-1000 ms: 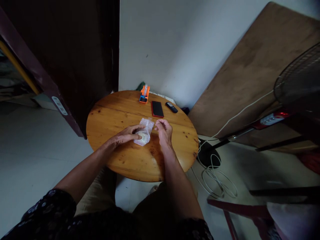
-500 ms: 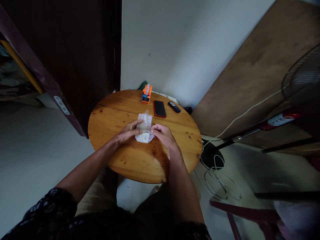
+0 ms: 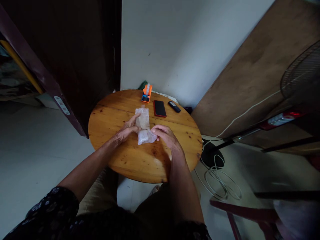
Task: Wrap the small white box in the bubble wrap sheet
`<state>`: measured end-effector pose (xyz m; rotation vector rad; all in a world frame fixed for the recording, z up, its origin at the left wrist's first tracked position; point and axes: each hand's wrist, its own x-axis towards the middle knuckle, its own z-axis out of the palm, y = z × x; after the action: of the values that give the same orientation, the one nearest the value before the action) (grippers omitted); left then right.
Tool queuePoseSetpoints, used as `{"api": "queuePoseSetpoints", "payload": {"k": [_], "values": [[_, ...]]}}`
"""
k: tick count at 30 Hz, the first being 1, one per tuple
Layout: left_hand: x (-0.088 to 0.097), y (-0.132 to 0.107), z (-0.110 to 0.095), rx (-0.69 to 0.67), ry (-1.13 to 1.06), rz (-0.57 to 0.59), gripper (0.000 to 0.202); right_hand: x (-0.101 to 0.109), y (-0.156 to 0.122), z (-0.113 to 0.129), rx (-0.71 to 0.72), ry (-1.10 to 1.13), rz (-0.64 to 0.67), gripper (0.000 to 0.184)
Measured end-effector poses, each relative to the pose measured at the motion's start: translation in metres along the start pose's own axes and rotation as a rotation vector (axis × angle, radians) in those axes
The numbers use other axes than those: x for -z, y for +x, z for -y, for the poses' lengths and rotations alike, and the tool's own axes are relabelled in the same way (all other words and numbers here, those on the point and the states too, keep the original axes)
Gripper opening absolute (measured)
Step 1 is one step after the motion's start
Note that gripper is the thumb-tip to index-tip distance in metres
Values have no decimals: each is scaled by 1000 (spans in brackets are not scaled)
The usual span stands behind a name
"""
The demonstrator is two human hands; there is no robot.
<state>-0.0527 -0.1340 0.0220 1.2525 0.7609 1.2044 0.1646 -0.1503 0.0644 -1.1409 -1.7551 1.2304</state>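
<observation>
A strip of clear bubble wrap (image 3: 143,121) lies on the round wooden table (image 3: 117,113), its near end bunched around a small pale object. My left hand (image 3: 127,128) rests on the wrap's left edge with fingers stretched out, pressing it down. On the other side, the fingers of my right hand (image 3: 166,135) curl closed against the wrapped bundle's right side. What is inside the wrap is hard to make out.
An orange tape dispenser (image 3: 146,93), a dark phone (image 3: 160,108) and a small black remote (image 3: 174,106) lie at the table's far edge. A dark door stands left, a leaning board and a fan right, and white cable (image 3: 220,181) coils on the floor.
The bubble wrap has been spread out longer toward the far side. My left hand shifted up along its edge, and my right hand has come onto the bundle's right side.
</observation>
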Motion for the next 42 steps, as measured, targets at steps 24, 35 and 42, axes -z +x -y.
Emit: {"api": "queuePoseSetpoints", "payload": {"k": [24,35,42], "values": [[2,2,11,30,-29,-44,71,-8,19,-33,7,-325,-454,6],[0,-3,3,8,16,85,78,-21,18,-21,203,-500,-478,25],[-4,-10,-1,42,-24,202,79,-25,18,-18,269,-604,-521,33]]}}
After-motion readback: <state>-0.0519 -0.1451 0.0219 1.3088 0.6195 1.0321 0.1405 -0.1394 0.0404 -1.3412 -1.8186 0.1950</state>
